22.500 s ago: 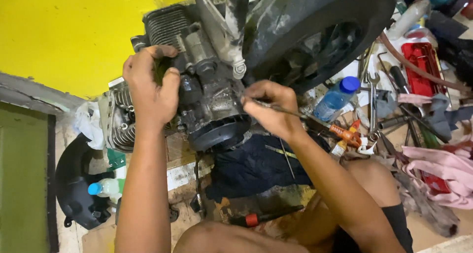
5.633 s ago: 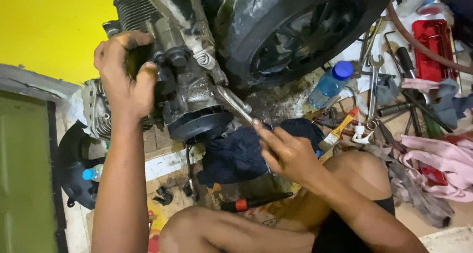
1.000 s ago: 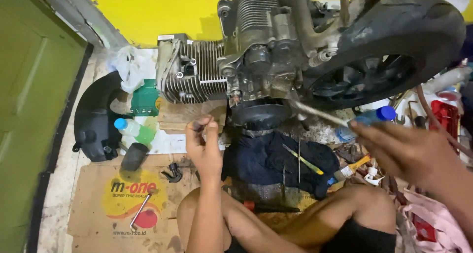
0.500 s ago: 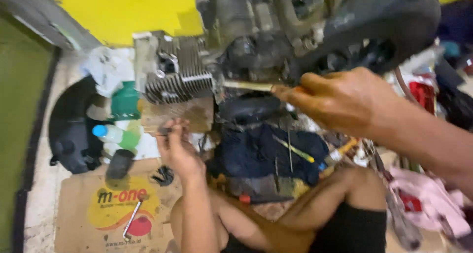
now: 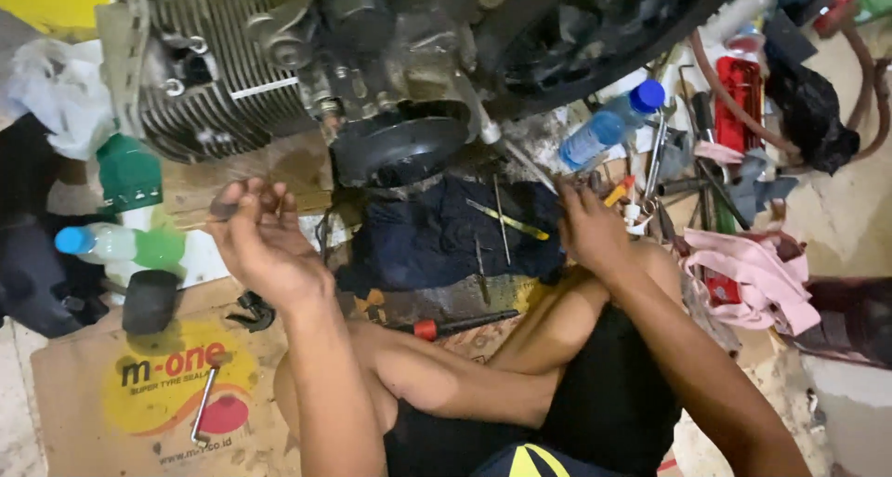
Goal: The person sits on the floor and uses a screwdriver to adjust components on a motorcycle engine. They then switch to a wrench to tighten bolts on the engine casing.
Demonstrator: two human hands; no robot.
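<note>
Screwdriver (image 5: 520,156), slim and metal, slants down from the engine (image 5: 307,59) into the right hand (image 5: 587,228), whose fingers close around its lower end. Below the engine's fins, the left hand (image 5: 265,245) pinches a small dark part between fingertips.

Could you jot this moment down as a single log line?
left hand: raised, pinching something small | right hand: on long tool under engine | dark cloth between

Clear bottle with blue cap (image 5: 609,129); red case (image 5: 745,91); pink cloth (image 5: 754,274); green container (image 5: 129,173); dark cloth (image 5: 446,235); red-handled screwdriver (image 5: 455,326); bent metal key (image 5: 204,405) on printed cardboard (image 5: 121,412).
</note>
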